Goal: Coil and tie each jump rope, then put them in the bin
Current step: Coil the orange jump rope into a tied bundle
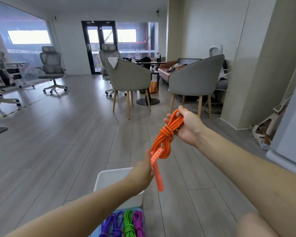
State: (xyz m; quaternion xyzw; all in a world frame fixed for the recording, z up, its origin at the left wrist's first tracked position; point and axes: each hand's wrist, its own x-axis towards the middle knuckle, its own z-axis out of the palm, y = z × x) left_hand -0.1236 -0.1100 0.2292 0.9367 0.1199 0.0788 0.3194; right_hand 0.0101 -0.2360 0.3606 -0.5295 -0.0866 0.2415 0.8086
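Orange rope (167,134) is looking like smooth, slightly glossy cord; handle (157,168) checkered matt plastic. Below it, white bin (108,178) is showing smooth plastic. Floor (67,134) is reading as satin wood-grain planks.

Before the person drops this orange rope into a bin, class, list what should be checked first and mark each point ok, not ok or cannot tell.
1. Coil gathered: ok. The orange jump rope hangs as one bundle of loops.
2. Wrap around the middle: ok, turns cross the bundle; whether the knot is pulled tight, cannot tell.
3. Top held: ok. The right hand grips the upper loops.
4. Handles secured: not ok. The left hand holds the checkered handles, which hang loose below the coil.
5. Bin within reach: ok. The white bin stands under the left forearm; its inside, cannot tell.
6. Finished ropes: ok. Purple, green and magenta coils lie in a blue tray.
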